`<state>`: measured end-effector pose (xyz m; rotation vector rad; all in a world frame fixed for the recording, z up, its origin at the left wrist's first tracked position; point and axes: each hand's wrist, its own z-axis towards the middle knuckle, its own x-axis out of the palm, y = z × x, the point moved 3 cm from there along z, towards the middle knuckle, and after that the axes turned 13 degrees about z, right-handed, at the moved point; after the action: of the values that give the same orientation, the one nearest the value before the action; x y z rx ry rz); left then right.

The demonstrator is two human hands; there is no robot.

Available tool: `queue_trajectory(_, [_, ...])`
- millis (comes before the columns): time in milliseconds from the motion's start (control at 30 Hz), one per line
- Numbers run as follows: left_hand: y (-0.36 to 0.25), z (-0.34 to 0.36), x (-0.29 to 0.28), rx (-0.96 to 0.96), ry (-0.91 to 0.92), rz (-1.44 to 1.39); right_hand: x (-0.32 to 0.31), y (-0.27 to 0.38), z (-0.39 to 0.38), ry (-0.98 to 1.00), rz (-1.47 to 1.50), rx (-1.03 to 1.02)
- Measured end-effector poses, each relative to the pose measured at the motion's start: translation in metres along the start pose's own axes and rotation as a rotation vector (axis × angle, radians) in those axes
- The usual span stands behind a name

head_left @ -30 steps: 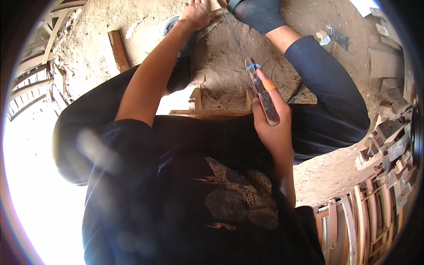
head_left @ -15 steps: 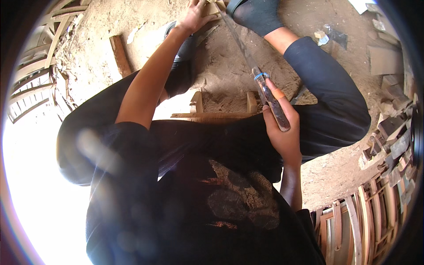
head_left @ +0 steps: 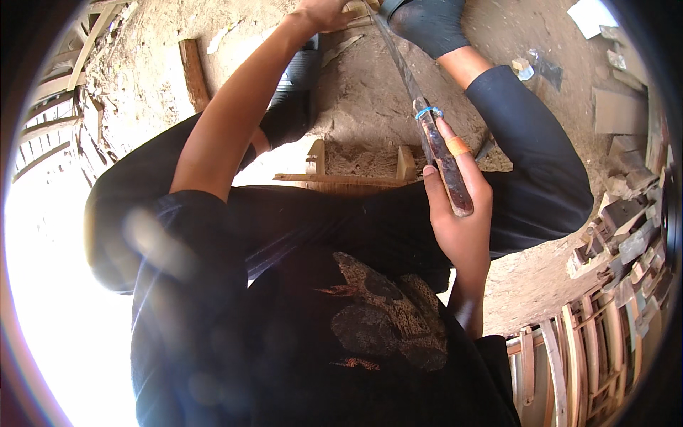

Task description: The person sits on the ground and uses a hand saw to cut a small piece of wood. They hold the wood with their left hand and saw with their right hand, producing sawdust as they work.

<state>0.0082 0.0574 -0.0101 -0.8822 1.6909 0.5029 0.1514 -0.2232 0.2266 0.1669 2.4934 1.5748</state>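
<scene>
1. Bare brown earth floor (head_left: 505,35) spreads beneath the person sitting in front of me, legs bent outward, while white glare washes out the left side.
2. Long tool with a narrow grey metal blade and a dark brown, mottled handle (head_left: 411,87): it slants from the right hand up between the feet, its far end by the upper edge of view.
3. Right hand (head_left: 462,220): clamped around that handle, one finger stretched along it and wearing an orange band (head_left: 457,146). Bright blue binding (head_left: 428,111) circles the handle near the blade.
4. Left hand (head_left: 324,13): at the upper edge, beside a pale wooden piece (head_left: 357,12); its fingers are partly cut off, so I cannot tell whether they grip.
5. Low brown plank with two upright blocks (head_left: 341,179): just before the person's lap.
6. Black shirt with a grey-brown printed figure (head_left: 388,313): its small orange marks are too faint for me to read.
7. Off to the right, I see long pale-brown wooden strips (head_left: 576,341) stacked, and a blank-looking white sheet (head_left: 594,18) higher up.
</scene>
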Motion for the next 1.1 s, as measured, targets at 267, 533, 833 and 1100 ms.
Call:
queue_trajectory(267, [0.017, -0.004, 0.011, -0.014, 0.047, -0.126, -0.002, -0.006, 0.010, -0.012, -0.008, -0.104])
queue_trajectory(533, [0.031, 0.000, 0.104, 0.105, -0.460, 0.602, 0.007, -0.015, 0.012, 0.022, -0.014, -0.137])
queue_trajectory(833, [0.001, 0.002, 0.078, 0.007, -0.290, 0.325, 0.000, 0.001, -0.041, -0.042, -0.123, -0.109])
queue_trajectory(1100, [-0.001, -0.001, 0.058, -0.073, -0.173, 0.158, 0.004, -0.002, -0.066, -0.099, -0.073, 0.006])
